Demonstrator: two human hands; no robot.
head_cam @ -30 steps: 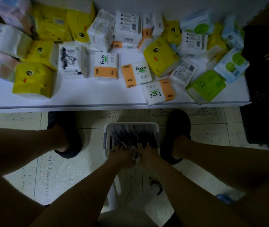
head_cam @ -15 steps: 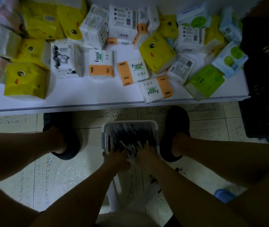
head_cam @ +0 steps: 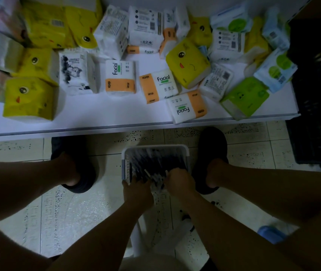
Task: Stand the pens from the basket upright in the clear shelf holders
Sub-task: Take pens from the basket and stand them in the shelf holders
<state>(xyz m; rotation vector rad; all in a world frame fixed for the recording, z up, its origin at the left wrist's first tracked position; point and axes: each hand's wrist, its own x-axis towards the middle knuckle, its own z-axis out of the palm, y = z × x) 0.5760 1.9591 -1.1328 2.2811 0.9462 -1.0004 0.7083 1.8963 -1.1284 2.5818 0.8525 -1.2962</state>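
1. Down on the tiled floor [head_cam: 77,222], between our dark shoes [head_cam: 212,151], we are working at the near edge of the white basket [head_cam: 155,148], where the pens [head_cam: 153,163] are lying side by side.
2. We are curling the fingers of our right hand [head_cam: 179,182] round a small bunch of those pens toward the basket's near right corner. Our left hand [head_cam: 136,189] is dipping bent fingers in just beside it, but in this dim light we cannot tell whether they are clasping anything.
3. We are judging this step to be gathering a bunch, so we are aiming to square the ends against the basket's near wall before lifting, since loose, slick barrels are likely to fan out and slip.
4. We are aiming to take only as many as one hand is able to close round, with the other hand supporting the lower ends.
5. We are noting that the white shelf board [head_cam: 97,122] ahead is carrying tissue packs [head_cam: 120,79] from left edge to right edge, with a black crate [head_cam: 316,94] beyond its right edge. No clear holders are showing, so we are expecting to find them first.
6. We are planning to turn the pens upright only once they are clear of the basket rim.
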